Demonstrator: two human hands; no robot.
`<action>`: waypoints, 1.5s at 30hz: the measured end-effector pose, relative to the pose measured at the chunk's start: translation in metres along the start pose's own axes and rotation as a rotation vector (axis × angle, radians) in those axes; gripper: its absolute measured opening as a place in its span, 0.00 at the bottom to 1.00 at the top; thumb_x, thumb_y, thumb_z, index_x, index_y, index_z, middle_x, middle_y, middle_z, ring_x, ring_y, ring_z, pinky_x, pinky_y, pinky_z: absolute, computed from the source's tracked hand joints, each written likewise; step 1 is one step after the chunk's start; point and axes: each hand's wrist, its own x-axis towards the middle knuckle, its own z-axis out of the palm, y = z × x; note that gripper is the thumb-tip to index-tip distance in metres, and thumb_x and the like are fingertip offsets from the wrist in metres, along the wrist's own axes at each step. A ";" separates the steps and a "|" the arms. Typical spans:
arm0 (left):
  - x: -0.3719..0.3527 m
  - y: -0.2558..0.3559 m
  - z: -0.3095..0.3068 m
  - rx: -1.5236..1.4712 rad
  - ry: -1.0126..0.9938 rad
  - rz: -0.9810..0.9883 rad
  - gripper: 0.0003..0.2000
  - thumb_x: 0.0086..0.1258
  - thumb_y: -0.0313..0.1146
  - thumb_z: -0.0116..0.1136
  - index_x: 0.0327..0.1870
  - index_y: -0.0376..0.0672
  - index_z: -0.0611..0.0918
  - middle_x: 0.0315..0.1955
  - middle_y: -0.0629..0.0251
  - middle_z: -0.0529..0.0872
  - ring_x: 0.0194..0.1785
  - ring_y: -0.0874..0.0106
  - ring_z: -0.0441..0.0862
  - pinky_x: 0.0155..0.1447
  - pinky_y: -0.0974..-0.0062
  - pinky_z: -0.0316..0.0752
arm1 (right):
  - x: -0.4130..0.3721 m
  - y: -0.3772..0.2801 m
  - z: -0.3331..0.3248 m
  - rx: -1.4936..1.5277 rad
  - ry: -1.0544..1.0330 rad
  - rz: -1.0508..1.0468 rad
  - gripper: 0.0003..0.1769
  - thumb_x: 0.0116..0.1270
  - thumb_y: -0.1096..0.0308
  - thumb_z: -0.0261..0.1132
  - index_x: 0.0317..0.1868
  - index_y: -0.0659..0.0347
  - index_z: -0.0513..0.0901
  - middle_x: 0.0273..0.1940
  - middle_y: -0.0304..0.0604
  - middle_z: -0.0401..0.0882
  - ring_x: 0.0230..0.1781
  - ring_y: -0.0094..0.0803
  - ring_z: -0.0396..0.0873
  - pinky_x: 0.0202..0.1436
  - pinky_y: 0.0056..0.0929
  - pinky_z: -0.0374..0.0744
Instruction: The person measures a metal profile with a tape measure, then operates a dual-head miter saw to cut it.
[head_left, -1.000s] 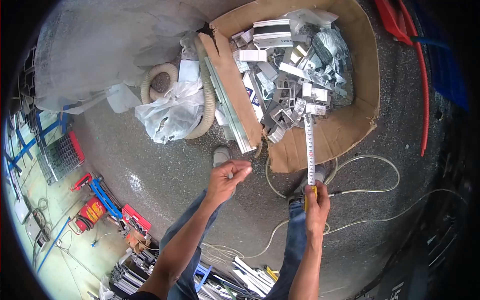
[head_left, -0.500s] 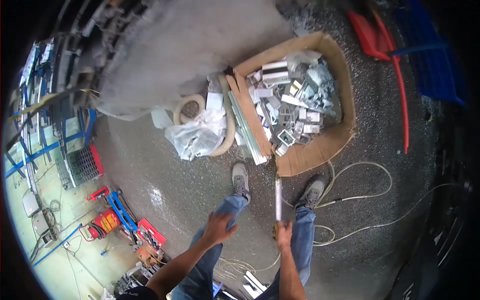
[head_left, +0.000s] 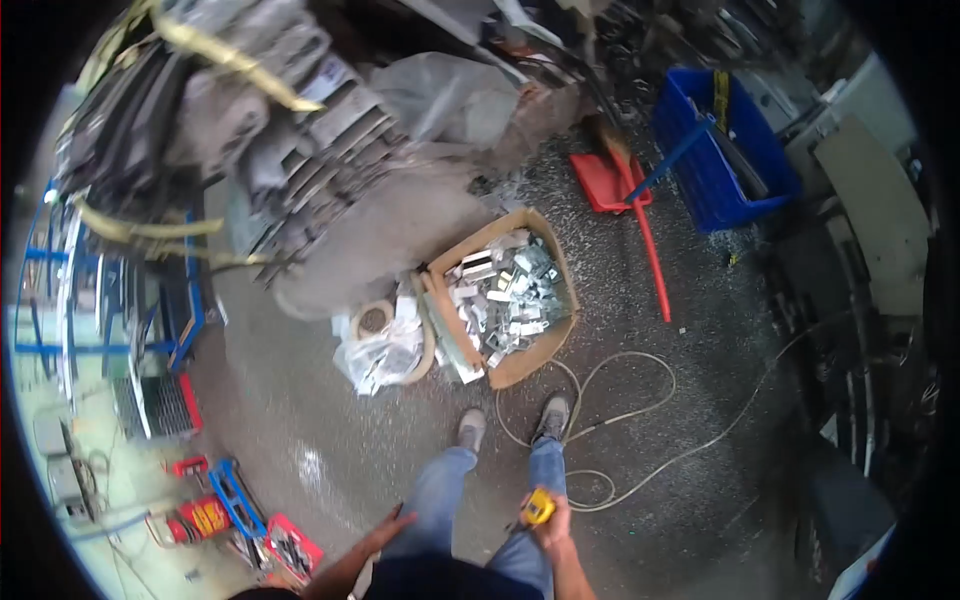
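In the head view my right hand [head_left: 556, 522] is closed round a yellow tape measure [head_left: 539, 506], low in front of my right leg. No extended blade shows from it. My left hand [head_left: 391, 527] hangs beside my left thigh with its fingers apart and holds nothing. Ahead of my shoes stands an open cardboard box [head_left: 568, 300] full of metal profile offcuts [head_left: 515, 290]. Left of the box lie a clear plastic bag [head_left: 375, 362] and a roll [head_left: 372, 320].
A pale hose [head_left: 640, 405] loops over the floor at the right. Beyond it are a red dustpan [head_left: 600, 185] and a blue bin [head_left: 715, 200]. Red tool cases [head_left: 292, 545] lie at the lower left, and stacked, covered material [head_left: 330, 150] stands ahead.
The view has risen and shifted, so the box appears smaller and the blue bin shows fully. The tape's extended blade is gone from sight, and my right hand now holds the case higher.
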 end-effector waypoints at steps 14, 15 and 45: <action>-0.043 -0.004 0.011 -0.164 -0.621 -0.143 0.33 0.74 0.58 0.52 0.68 0.39 0.74 0.60 0.59 0.81 0.62 0.65 0.78 0.68 0.63 0.70 | -0.169 0.093 -0.130 -0.055 0.267 -0.366 0.23 0.66 0.41 0.53 0.39 0.54 0.72 0.29 0.40 0.75 0.24 0.39 0.76 0.28 0.40 0.78; -0.037 -0.002 0.013 -0.108 -0.633 -0.109 0.33 0.74 0.58 0.52 0.68 0.39 0.75 0.60 0.59 0.81 0.61 0.65 0.79 0.68 0.63 0.71 | -0.154 0.118 -0.151 0.124 0.503 -0.397 0.20 0.66 0.45 0.56 0.37 0.55 0.72 0.29 0.43 0.76 0.21 0.42 0.75 0.23 0.41 0.78; -0.151 -0.084 0.480 1.138 -0.556 1.263 0.20 0.62 0.21 0.57 0.57 0.41 0.83 0.49 0.62 0.89 0.44 0.73 0.88 0.50 0.71 0.83 | -0.346 0.212 -0.361 0.546 0.374 -0.808 0.15 0.68 0.51 0.60 0.35 0.54 0.79 0.24 0.40 0.75 0.17 0.36 0.73 0.18 0.33 0.72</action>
